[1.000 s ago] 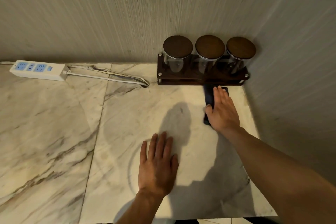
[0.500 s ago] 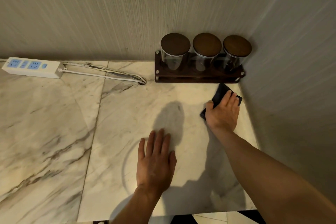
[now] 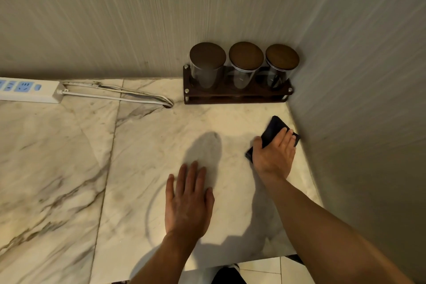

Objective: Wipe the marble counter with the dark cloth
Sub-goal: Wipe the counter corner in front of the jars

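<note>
The dark cloth lies folded on the marble counter close to the right wall. My right hand presses flat on it, fingers spread over its near half, thumb at its left edge. The cloth's far corner sticks out beyond my fingertips. My left hand rests palm down on the bare marble near the front edge, fingers apart, holding nothing.
A dark wooden rack with three lidded glass jars stands in the back right corner. A white power strip and its cable lie along the back wall. Walls close the back and right sides.
My right hand has slid the cloth away from the jar rack, rightward and toward me, up to the right wall. My left hand has stayed planted on the marble.
</note>
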